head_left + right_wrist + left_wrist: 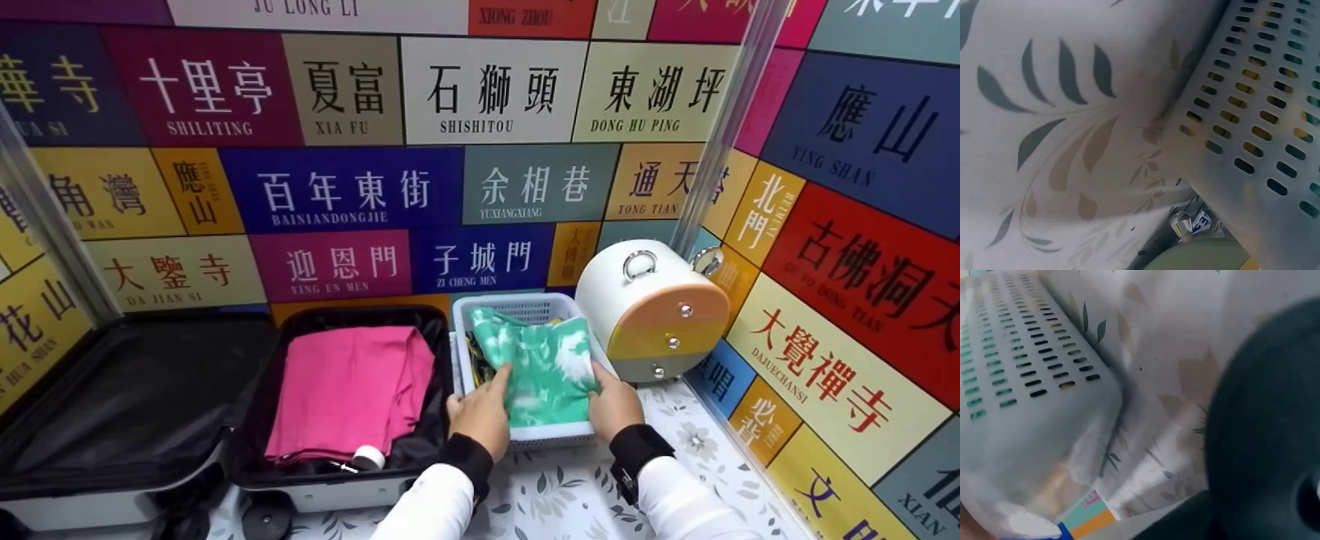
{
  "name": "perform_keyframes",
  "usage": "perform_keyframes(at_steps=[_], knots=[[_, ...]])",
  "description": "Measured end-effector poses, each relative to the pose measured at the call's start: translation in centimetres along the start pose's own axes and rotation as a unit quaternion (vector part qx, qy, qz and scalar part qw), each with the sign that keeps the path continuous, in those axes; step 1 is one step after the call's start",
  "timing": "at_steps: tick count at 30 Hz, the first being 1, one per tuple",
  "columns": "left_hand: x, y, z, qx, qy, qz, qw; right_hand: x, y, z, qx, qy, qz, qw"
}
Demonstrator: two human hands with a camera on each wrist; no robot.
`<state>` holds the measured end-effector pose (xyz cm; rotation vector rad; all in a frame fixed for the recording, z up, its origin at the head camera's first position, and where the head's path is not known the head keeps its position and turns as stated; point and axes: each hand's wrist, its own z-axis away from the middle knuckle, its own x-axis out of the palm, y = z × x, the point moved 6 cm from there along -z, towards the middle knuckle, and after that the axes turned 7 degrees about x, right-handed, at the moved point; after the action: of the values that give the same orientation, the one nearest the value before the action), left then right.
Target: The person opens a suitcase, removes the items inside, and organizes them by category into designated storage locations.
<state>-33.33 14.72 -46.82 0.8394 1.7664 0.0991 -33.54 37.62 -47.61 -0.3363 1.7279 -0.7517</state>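
Right of the open suitcase (pixel 337 495), a pale slotted basket (pixel 517 433) stands on the desk (pixel 547 491), whose white covering carries grey leaves and flowers. In the basket's upper part is a green-and-white cloth (pixel 544 375), covering most of the opening; darker and yellow contents show at its left edge. The left hand (pixel 480 412) grips this cloth at its left near side, and the right hand (pixel 615 405) pinches its right edge. Each wrist wears a black band, below which a white sleeve begins.

On the left, the suitcase lies with both black-lined halves spread. Its right half, near the basket, holds a folded pink cloth (pixel 349 390), with a small white-topped item (pixel 368 457) at the near right corner of the cloth. Just beside the basket, on its far right, sits a rounded white box (pixel 626 289) with an orange, yellow and grey-green front, round clear knobs and a metal ring. Through the slots in the basket's wall, the wrist views show green and yellow. Behind everything rises a wall (pixel 495 90) of coloured panels bearing Chinese characters.
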Motion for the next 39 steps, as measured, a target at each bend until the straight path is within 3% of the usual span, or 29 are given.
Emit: perform_keyframes(at_steps=[5, 15, 25, 39], knots=[[-0.5, -0.5, 0.3, -0.003, -0.016, -0.073, 0.9972, 0.4, -0.1, -0.1, -0.011, 0.013, 0.023, 1.000], [0.2, -1.7, 0.9, -0.017, -0.063, -0.116, 0.9911, 0.7, -0.6, -0.2, -0.029, 0.021, 0.064, 0.997], [1.2, -2.5, 0.8, -0.016, -0.057, -0.134, 0.9893, 1.1, -1.3, -0.1, -0.023, -0.006, 0.105, 0.994], [1.4, -2.8, 0.7, -0.022, -0.045, -0.134, 0.9897, 1.1, -1.6, 0.1, -0.031, -0.003, 0.120, 0.992]])
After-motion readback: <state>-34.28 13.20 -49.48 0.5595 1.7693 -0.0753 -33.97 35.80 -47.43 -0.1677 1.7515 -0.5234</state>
